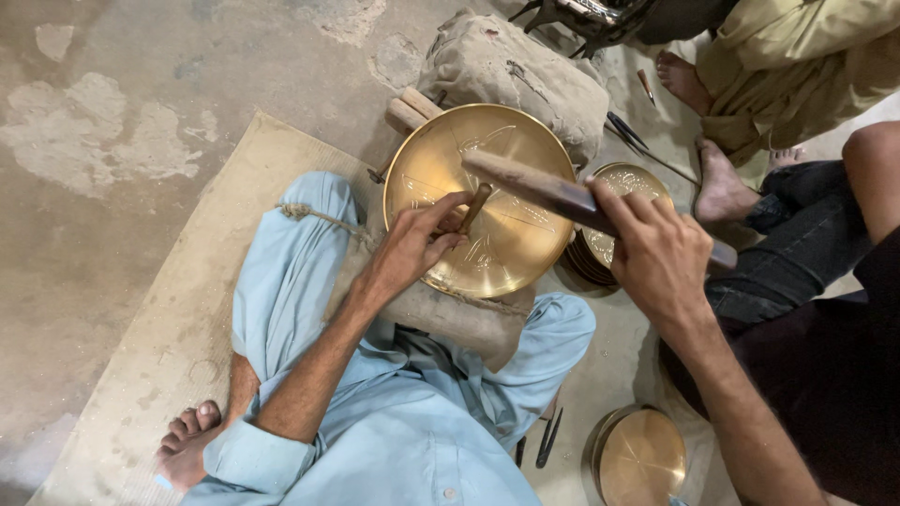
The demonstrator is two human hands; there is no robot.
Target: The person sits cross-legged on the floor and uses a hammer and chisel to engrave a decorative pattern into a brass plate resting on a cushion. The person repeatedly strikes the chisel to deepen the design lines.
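From the head camera, looking down at a person seated cross-legged on the floor in light blue clothes. The left hand (417, 245) is closed around a thin chisel (474, 208), fingers pinched on its shaft, the tip set against the face of a round brass plate (506, 253). The plate lies tilted on a padded cushion (459, 319) resting on the person's lap, near the middle of the scene. Faint engraved lines show on its surface. The right hand (661, 258) is wrapped shut around the handle of a hammer (534, 187), whose dark head hangs over the plate, just above the chisel's top end.

Right of the plate, partly under the right hand, sits a stack of smaller brass plates (600, 253). Another brass dish (642, 459) lies on the floor at the near right. A cloth sack (511, 70) sits beyond the plate on the far side. A woven mat (169, 328) covers the floor at left. Other people's bare feet (717, 183) rest at the far right.
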